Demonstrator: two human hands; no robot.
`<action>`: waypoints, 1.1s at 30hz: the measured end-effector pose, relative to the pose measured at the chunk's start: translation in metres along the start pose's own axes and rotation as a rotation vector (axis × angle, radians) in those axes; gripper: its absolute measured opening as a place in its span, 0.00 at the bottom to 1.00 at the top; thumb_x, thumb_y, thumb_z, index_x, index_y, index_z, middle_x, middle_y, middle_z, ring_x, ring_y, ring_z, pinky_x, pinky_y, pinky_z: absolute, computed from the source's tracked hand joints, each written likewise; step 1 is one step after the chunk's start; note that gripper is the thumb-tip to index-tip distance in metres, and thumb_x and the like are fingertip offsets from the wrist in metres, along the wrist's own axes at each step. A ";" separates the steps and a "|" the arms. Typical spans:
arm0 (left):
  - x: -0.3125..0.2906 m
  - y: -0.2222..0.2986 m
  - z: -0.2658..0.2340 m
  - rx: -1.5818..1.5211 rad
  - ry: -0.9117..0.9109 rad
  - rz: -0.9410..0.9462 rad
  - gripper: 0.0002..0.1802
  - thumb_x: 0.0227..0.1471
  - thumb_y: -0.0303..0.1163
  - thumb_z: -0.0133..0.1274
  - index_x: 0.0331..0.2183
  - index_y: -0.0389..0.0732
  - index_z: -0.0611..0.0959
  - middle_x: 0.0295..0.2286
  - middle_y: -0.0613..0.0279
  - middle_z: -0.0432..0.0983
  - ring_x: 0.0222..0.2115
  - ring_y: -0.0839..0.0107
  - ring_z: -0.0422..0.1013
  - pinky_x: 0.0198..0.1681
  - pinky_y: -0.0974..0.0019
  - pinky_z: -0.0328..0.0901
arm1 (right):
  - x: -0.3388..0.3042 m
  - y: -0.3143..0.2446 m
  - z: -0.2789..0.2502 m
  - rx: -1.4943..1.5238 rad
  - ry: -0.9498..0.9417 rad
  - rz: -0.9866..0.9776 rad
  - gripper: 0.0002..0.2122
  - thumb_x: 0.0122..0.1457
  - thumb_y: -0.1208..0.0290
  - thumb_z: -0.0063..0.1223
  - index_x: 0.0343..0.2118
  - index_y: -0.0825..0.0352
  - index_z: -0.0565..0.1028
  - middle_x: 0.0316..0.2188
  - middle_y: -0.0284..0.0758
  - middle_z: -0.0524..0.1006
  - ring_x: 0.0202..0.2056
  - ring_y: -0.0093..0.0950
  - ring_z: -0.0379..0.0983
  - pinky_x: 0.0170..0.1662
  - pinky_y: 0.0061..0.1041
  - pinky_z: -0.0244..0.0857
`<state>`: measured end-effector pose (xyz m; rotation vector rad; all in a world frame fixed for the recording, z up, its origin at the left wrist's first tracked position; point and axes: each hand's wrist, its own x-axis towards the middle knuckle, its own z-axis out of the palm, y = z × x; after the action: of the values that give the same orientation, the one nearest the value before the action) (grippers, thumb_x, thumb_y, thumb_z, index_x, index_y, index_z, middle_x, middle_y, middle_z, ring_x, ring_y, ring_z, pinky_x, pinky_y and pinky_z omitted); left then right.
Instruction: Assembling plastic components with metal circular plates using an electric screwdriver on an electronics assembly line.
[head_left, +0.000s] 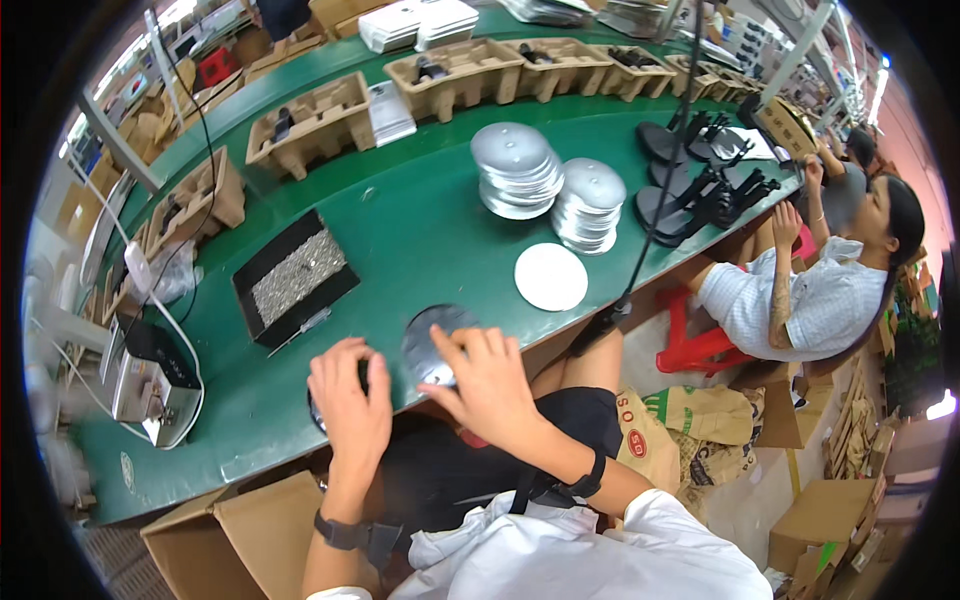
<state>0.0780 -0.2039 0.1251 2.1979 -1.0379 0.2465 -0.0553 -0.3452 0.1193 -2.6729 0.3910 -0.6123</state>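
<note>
A round silver-grey metal disc [422, 350] lies at the near edge of the green table, in front of me. My right hand [490, 380] grips it from the right, thumb and forefinger spread over its face. To its left, my left hand [350, 395] is curled round a dark object that shows only in slivers between and beside the fingers; its kind is hidden. Beyond the hands sits a black open box [298, 275] of small metal parts, with a thin tool [300, 331] along its near side. A white disc [551, 277] lies to the right.
Two stacks of silver discs [512, 150] stand further back, beside several black stands [680, 190]. Moulded cardboard trays [455, 75] line the far side. A small machine [155, 385] with a white cable is at left. A co-worker [810, 280] sits at right. A black rod [655, 215] crosses the view.
</note>
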 end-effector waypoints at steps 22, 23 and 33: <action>-0.013 0.024 0.001 0.200 -0.260 0.126 0.57 0.36 0.65 0.67 0.63 0.46 0.70 0.60 0.47 0.62 0.65 0.48 0.54 0.68 0.30 0.39 | -0.020 0.080 -0.037 -0.304 0.258 0.024 0.17 0.53 0.72 0.66 0.47 0.65 0.81 0.49 0.38 0.81 0.56 0.37 0.75 0.55 0.34 0.70; -0.011 0.025 0.005 0.179 -0.246 0.125 0.56 0.36 0.65 0.67 0.62 0.45 0.71 0.60 0.47 0.62 0.65 0.48 0.54 0.68 0.30 0.39 | -0.017 0.082 -0.035 -0.294 0.250 0.012 0.17 0.53 0.72 0.66 0.47 0.65 0.81 0.49 0.38 0.81 0.56 0.37 0.75 0.55 0.34 0.70; -0.003 0.031 0.025 0.153 -0.187 0.099 0.55 0.38 0.71 0.62 0.59 0.44 0.75 0.57 0.43 0.66 0.63 0.45 0.57 0.66 0.29 0.40 | -0.015 0.046 -0.021 -0.063 0.076 -0.262 0.19 0.50 0.72 0.68 0.47 0.68 0.80 0.51 0.37 0.80 0.57 0.35 0.75 0.60 0.38 0.69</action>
<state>0.0504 -0.2319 0.1204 2.3443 -1.2694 0.1719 -0.0866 -0.3872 0.1120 -2.7908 0.0801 -0.7918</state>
